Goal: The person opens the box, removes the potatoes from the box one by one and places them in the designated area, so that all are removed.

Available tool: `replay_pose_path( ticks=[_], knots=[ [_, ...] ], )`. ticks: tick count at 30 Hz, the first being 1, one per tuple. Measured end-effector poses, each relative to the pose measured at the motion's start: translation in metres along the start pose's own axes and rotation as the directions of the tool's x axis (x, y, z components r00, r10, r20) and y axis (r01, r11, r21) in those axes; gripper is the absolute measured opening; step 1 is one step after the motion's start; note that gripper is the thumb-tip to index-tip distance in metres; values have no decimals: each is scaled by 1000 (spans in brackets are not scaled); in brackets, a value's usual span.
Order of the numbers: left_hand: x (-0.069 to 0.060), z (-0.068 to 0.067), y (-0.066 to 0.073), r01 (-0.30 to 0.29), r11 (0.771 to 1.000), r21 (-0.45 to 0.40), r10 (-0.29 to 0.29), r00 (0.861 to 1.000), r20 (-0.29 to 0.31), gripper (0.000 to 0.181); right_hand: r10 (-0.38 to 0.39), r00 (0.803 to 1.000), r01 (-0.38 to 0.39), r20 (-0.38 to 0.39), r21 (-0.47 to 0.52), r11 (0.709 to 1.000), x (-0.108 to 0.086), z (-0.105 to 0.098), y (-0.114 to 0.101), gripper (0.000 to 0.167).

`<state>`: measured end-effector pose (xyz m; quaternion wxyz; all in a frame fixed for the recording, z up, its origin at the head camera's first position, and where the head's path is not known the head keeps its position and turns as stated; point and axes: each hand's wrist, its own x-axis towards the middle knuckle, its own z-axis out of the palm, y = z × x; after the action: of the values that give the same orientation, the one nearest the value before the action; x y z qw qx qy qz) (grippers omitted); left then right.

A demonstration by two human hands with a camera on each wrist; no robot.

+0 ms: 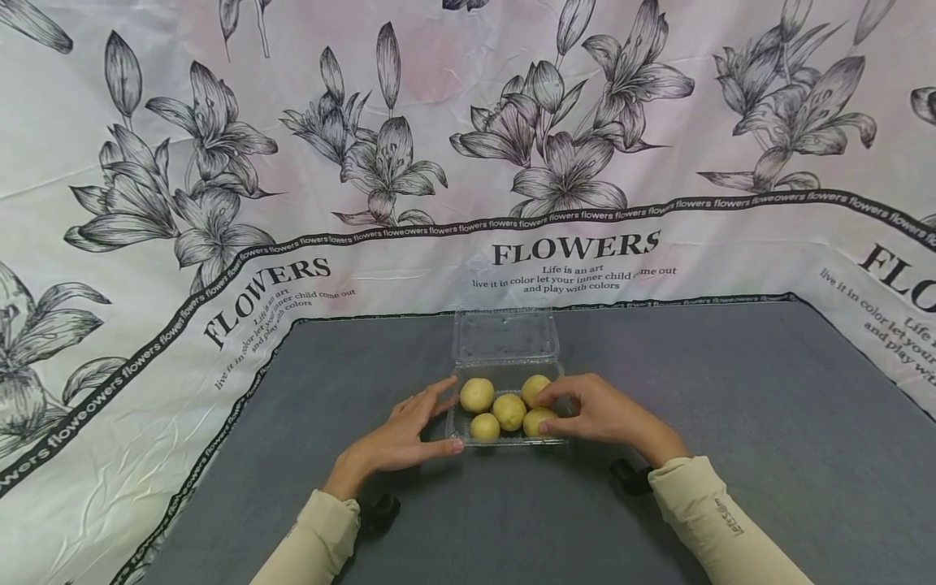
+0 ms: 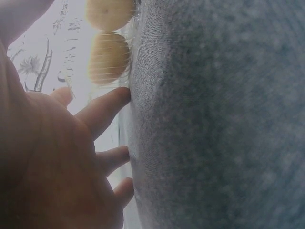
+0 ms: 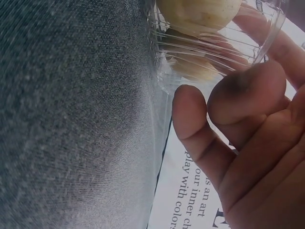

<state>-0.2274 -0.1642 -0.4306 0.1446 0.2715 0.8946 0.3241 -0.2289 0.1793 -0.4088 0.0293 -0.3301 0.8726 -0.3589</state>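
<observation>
A flat, dark-grey surface with a fine, cloth-like texture [image 1: 768, 398] runs to its far edge at 12 o'clock. Directly on it, just short of that edge, sits a clear, rectangular plastic box [image 1: 504, 443], its hinged, see-through lid [image 1: 504, 337] opened toward 12 o'clock.

Forward-down head view, close wrist views, shared box [image 1: 506, 375]
</observation>
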Motion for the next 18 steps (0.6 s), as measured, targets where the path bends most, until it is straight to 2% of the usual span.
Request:
replay_pose_path(
  ticks=[11,18],
  knots=[
    [-1,-1,3,-2,1000,-12,2,1000,-2,95,-14,1000,15,28,-60,998,3,3,3,31],
    [-2,-2,4,1,1000,-8,-1,1000,-3,96,-10,998,12,57,-39,999,6,5,3,32]
  ],
)
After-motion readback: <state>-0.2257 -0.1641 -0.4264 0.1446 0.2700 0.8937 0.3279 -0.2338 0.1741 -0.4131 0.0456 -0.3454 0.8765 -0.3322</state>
